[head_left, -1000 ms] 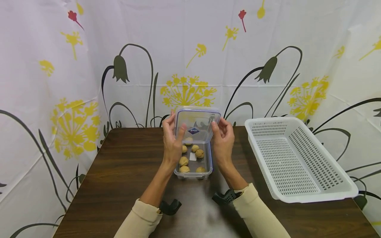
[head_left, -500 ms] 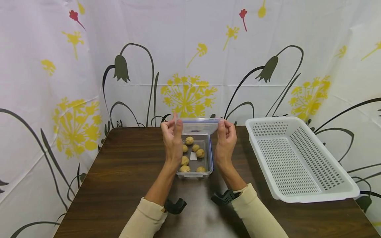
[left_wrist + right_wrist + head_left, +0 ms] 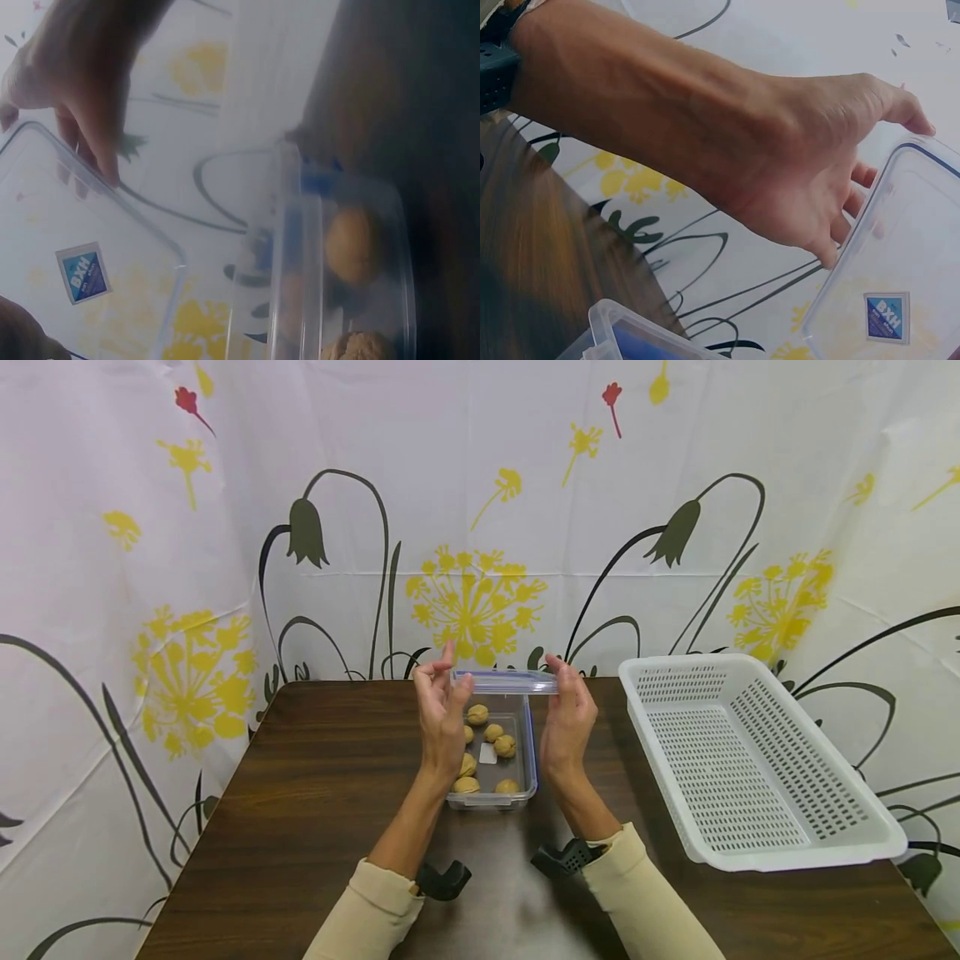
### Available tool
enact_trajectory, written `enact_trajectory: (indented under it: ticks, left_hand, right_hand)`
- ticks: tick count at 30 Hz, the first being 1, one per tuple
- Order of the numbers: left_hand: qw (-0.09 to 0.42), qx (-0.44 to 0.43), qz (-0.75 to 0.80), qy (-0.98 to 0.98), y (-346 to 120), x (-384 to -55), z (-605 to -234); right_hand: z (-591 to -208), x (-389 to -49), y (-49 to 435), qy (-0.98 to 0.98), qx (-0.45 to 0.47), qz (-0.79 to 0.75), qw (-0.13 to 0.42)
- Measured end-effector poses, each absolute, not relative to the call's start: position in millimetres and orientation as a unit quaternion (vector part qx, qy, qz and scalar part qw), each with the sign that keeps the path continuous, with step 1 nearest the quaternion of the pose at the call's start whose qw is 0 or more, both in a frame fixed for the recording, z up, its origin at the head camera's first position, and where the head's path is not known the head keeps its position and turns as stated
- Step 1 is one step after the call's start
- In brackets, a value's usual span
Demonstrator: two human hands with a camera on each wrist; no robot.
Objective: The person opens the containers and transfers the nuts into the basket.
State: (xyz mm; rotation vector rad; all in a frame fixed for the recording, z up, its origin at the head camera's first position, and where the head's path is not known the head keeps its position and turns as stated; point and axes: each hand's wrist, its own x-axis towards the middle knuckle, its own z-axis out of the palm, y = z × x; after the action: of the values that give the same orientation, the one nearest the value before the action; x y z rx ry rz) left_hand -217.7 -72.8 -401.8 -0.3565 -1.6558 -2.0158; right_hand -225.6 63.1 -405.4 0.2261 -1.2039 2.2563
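Note:
A clear plastic lid (image 3: 506, 682) with a blue seal is held almost level above the back of a clear container (image 3: 491, 800). My left hand (image 3: 441, 718) pinches the lid's left edge, while its right edge is pinched by my right hand (image 3: 567, 718). Inside the container lie several walnuts (image 3: 505, 746) and a small white square (image 3: 487, 753). In the left wrist view the lid's blue label (image 3: 83, 273) shows through the clear plastic. The right wrist view catches the left hand (image 3: 802, 165) at the lid's edge (image 3: 866, 214), with the container's corner (image 3: 611, 322) below.
A white perforated basket (image 3: 678, 810) stands on the right of the dark wooden table (image 3: 330, 760). Behind the table hangs a white curtain (image 3: 480, 443) printed with flowers. Both wrists wear black camera mounts (image 3: 442, 881).
The lid has tipped from nearly upright, label facing me, to almost flat, now seen edge-on over the container's far end. Both hands have kept their hold on it; the container stays put.

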Motion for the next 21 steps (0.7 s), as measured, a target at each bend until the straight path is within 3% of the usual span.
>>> enact_trajectory:
  ticks: [7, 21]
  left_hand:
    - [0.240, -0.186, -0.741, -0.599, -74, -220, -404]
    - [0.150, -0.283, -0.744, -0.587, -90, -224, -413]
  right_hand:
    - [-404, -222, 65, -0.426, 0.081, 0.869, 0.237]
    - [-405, -218, 72, -0.484, 0.036, 0.864, 0.134]
